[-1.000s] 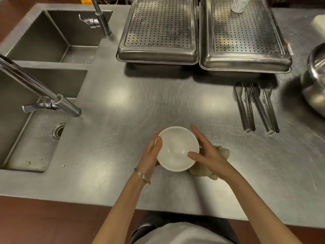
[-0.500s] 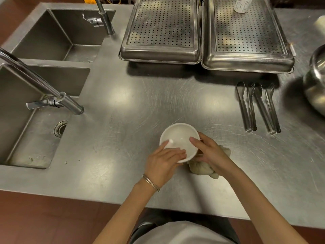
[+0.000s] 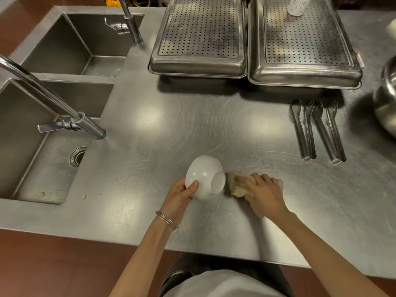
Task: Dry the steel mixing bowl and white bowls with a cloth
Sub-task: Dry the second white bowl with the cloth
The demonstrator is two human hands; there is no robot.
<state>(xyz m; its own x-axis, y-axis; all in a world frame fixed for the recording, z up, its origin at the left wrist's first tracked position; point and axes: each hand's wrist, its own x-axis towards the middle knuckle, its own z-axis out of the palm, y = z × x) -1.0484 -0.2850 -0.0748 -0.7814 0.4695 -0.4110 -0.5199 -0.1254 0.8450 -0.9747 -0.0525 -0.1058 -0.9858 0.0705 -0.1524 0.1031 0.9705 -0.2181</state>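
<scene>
A small white bowl [image 3: 203, 175] is turned bottom up and tilted, its foot ring facing right, just above the steel counter near the front edge. My left hand [image 3: 179, 198] grips it from below by the rim, thumb on the outer wall. Right beside the bowl, a crumpled beige cloth [image 3: 235, 185] lies on the counter, and my right hand [image 3: 261, 191] is closed over it, apart from the bowl. The steel mixing bowl [image 3: 386, 99] stands at the far right edge, partly cut off by the frame.
Two sink basins [image 3: 42, 146] with long faucets [image 3: 64, 112] fill the left. Two perforated steel trays [image 3: 199, 39] stand at the back, a white cup [image 3: 296, 5] on the right one. Two pairs of steel tongs [image 3: 317, 129] lie right of centre.
The bowl was upright with both hands on its rim; my left hand has flipped it bottom up. My right hand has let go of the bowl and now grips the cloth beside it.
</scene>
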